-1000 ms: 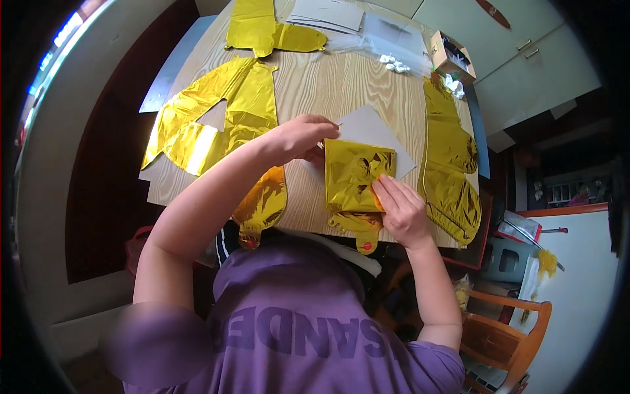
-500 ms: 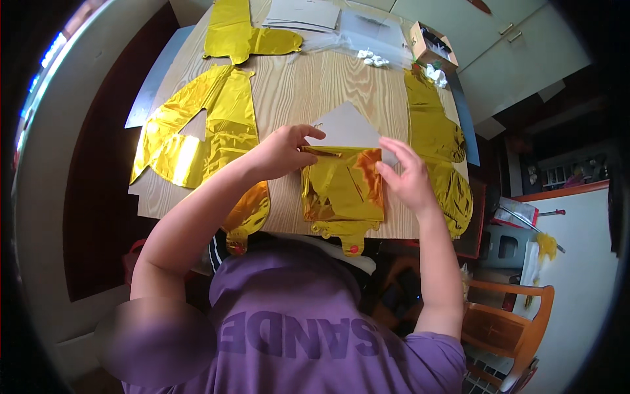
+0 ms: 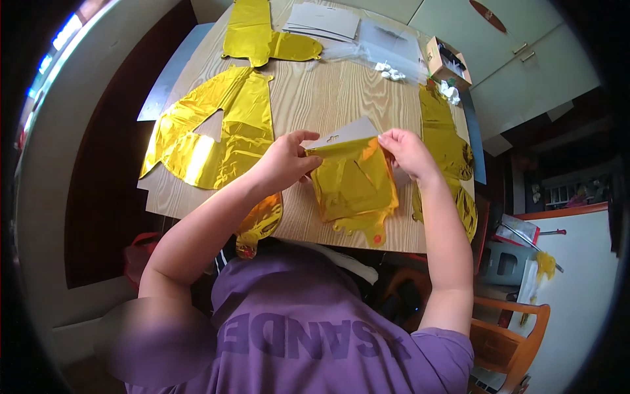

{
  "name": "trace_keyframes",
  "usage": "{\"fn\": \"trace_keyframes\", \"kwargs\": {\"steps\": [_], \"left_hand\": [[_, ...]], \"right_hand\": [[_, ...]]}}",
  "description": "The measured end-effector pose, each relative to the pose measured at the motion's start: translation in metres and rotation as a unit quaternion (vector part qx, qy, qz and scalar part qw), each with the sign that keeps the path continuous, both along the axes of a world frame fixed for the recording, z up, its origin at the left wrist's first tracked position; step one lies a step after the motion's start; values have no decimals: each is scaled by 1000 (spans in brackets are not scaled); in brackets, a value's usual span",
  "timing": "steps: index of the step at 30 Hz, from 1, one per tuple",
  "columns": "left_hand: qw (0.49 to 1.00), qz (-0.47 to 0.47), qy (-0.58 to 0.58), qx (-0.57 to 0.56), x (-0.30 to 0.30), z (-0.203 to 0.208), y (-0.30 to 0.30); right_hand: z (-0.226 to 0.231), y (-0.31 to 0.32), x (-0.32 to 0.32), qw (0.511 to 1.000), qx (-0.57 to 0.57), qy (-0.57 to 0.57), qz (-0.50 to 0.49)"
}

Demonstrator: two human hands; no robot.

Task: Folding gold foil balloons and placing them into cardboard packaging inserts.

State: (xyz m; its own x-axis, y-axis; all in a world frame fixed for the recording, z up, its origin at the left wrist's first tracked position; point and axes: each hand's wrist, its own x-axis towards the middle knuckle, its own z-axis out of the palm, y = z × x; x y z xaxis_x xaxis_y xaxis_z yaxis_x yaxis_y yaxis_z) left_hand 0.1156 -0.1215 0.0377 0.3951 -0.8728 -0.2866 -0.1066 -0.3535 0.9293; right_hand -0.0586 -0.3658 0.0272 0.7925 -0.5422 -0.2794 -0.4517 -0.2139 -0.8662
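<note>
A folded gold foil balloon (image 3: pixel 354 180) lies at the near middle of the table, its tabbed tail pointing toward me. Behind its top edge shows a light grey card (image 3: pixel 351 130) with a hanger slot. At the top left corner, my left hand (image 3: pixel 289 157) has thumb and fingers closed on the folded balloon's edge. The opposite top corner is pinched between the thumb and fingers of my right hand (image 3: pixel 408 152). The part of the card beneath the foil is hidden.
Flat gold foil balloons lie at left (image 3: pixel 246 131), far left (image 3: pixel 249 33) and right (image 3: pixel 446 138). Farther back are a stack of grey cards (image 3: pixel 321 21), clear plastic sleeves (image 3: pixel 387 43), crumpled white bits (image 3: pixel 390 71) and a small box (image 3: pixel 449 64). A wooden chair (image 3: pixel 512 328) stands at right.
My right hand has closed on the balloon's top right corner. The folded balloon has tilted, its tail swinging right, and the card behind has shifted and shows less. The view has shifted slightly.
</note>
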Motion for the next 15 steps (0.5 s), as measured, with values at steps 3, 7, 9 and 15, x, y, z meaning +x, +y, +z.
{"fn": "trace_keyframes", "kwargs": {"steps": [3,7,9,15], "left_hand": [[998,22,-49,34,-5,8,4],[936,19,-350,30,-21,0,26],[890,-22,-450,74,-38,15,35],[849,-36,-520,-80,-44,-24,43]], "right_hand": [[-9,-13,29,988,-154,-17,30],[-11,-3,48,954,-296,28,50],[-13,-3,43,954,-297,20,41],[-12,16,6,964,-263,51,-5]]}}
